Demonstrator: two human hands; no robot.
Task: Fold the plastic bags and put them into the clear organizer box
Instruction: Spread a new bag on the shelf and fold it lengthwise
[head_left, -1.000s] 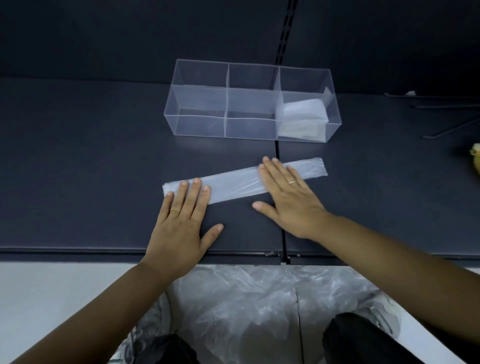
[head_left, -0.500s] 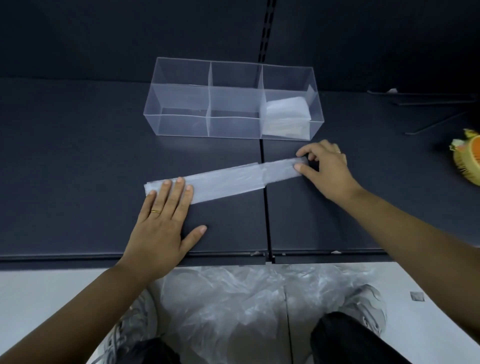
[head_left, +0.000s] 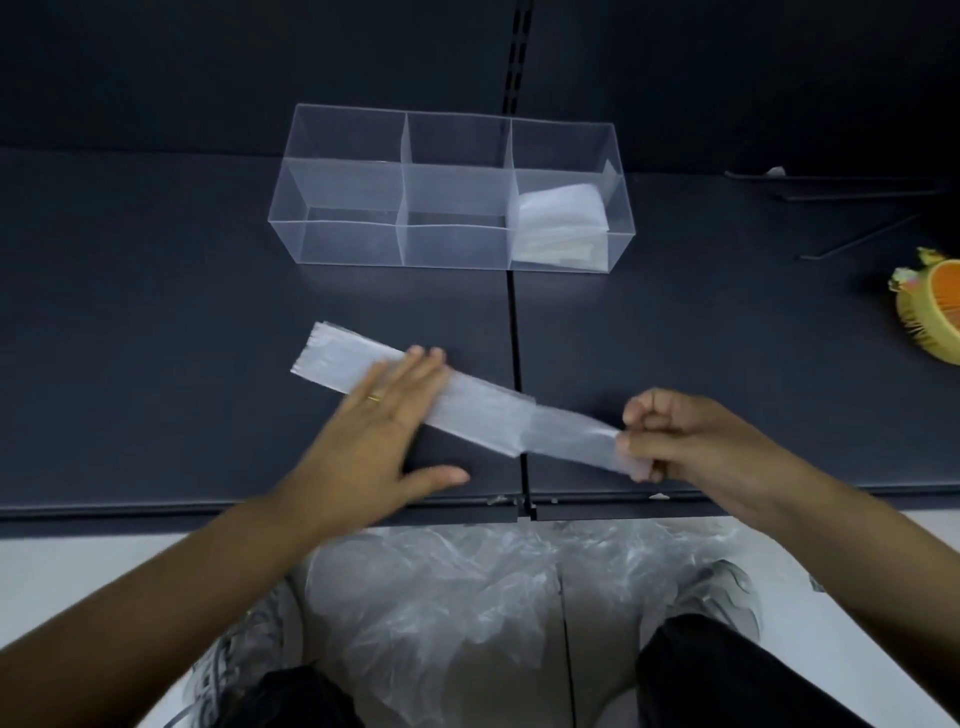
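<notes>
- The plastic bag (head_left: 467, 410) is folded into a long, flat, translucent white strip. It lies slantwise on the dark matte counter (head_left: 156, 312), its left end farther from the person and its right end nearer.
- The left hand (head_left: 379, 431) lies flat on the strip left of its middle. Its grip is spread wide, the fingers straight and pressing down, the thumb out on the bare counter.
- The right hand (head_left: 691, 441) has its grip closed on the strip's right end, pinching the thin film between thumb and curled fingers, close to the counter's front edge.
- The strip crosses a narrow seam (head_left: 517, 322) that runs front to back through the counter. Its free left end looks ragged.
- The clear organizer box (head_left: 348, 244) stands beyond the strip and apart from it. It is rectangular and thin-walled, with three compartments side by side.
- A folded white bag (head_left: 561, 218) sits in the right compartment.
- Bare counter lies between the strip and the box, and wide to the left.
- A round orange and yellow object (head_left: 935, 312) is cut off by the right edge of the view.
- Crumpled clear plastic (head_left: 467, 597) lies heaped below the counter's front edge.
</notes>
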